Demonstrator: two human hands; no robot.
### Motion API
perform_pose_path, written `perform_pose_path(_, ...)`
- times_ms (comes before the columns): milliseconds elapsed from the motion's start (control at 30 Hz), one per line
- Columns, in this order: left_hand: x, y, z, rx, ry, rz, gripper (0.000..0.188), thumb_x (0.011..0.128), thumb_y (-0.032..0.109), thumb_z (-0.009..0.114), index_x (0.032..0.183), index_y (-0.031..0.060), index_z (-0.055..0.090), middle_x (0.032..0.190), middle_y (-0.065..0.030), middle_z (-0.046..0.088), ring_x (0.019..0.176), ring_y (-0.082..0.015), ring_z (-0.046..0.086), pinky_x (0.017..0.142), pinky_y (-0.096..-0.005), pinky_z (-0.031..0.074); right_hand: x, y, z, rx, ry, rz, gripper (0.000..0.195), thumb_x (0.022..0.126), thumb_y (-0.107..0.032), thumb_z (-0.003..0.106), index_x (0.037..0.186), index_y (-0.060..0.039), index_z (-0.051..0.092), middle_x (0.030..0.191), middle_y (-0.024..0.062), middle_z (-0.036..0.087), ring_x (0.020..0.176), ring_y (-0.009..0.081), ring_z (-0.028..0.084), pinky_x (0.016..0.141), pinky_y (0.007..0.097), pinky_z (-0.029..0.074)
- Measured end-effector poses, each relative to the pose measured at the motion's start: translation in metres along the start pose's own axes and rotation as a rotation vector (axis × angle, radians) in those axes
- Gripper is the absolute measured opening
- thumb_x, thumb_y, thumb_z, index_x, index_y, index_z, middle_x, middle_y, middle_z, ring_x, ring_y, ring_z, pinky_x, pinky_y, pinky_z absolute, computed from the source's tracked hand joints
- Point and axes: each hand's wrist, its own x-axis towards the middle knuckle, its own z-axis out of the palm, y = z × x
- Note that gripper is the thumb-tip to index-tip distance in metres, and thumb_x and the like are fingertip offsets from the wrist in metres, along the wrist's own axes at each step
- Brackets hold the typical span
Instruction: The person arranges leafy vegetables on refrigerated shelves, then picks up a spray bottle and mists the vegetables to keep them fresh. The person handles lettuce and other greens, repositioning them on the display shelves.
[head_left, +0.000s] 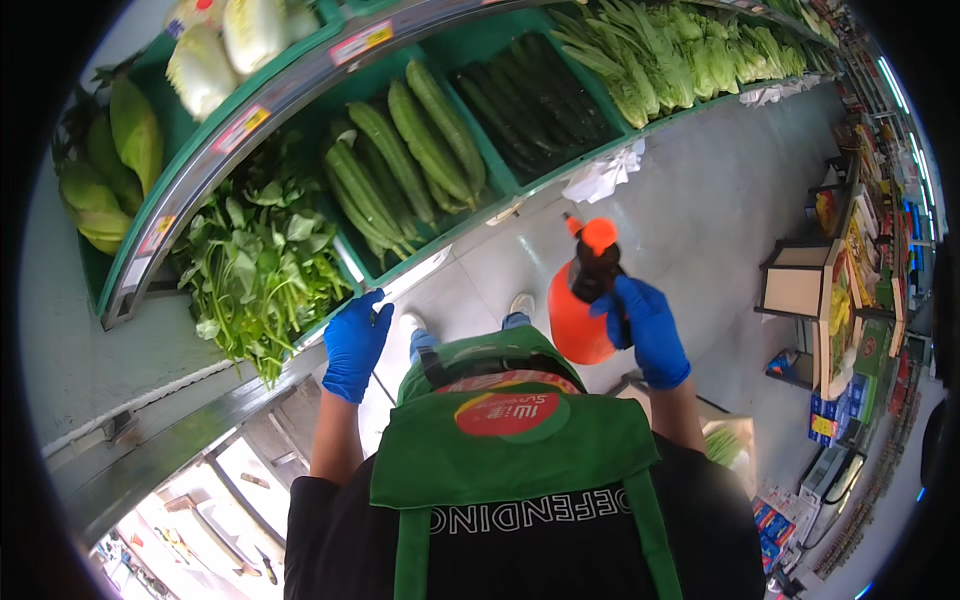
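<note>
My right hand (645, 326), in a blue glove, grips the black handle of an orange pump spray bottle (574, 315), held over the floor to the right of the green vegetable crates. My left hand (355, 341), also gloved in blue, is at the front corner of a green crate (369, 283); whether its fingers grip the rim is hard to tell. Leafy greens with long stems (259, 262) hang over the shelf edge beside it. Ridged loofah gourds (405, 150) fill the crate beyond, and dark green cucumbers (529, 105) lie in the one after that.
Leaf lettuce (675, 64) lies farther along the shelf. Napa cabbages (229, 52) and ears of corn in husks (112, 165) sit on the upper tier, behind a curved metal rail (289, 86). White crumpled paper (606, 174) hangs from the crate edge. Wooden display shelves (795, 281) with packaged goods stand at right.
</note>
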Motion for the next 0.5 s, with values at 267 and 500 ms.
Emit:
perform_pose_path(267, 0.027, 0.152, 0.061, -0.049, -0.143, 0.045, 0.027, 0.082, 0.027, 0.065, 0.104, 0.0119, 0.066, 0.083, -0.0101, 0.066, 0.070, -0.0242, 0.064, 0.067, -0.0335, 0.050, 0.037, -0.009, -0.103, -0.008, -0.035, 0.038, 0.041, 0.096, -0.032, 0.044, 0.076, -0.0019, 0.062, 0.052, 0.0012, 0.049, 0.043, 0.0081, 0.042, 0.042, 0.0217, 0.032)
perform_pose_path(500, 0.051, 0.161, 0.069, 0.071, -0.096, 0.005, 0.027, 0.081, 0.028, 0.065, 0.102, 0.0110, 0.065, 0.077, -0.0082, 0.064, 0.067, -0.0234, 0.063, 0.062, -0.0342, 0.049, 0.071, -0.008, -0.164, 0.099, 0.085, 0.029, 0.040, 0.096, -0.030, 0.044, 0.076, -0.0006, 0.062, 0.052, 0.0006, 0.049, 0.044, 0.0073, 0.043, 0.042, 0.0217, 0.032)
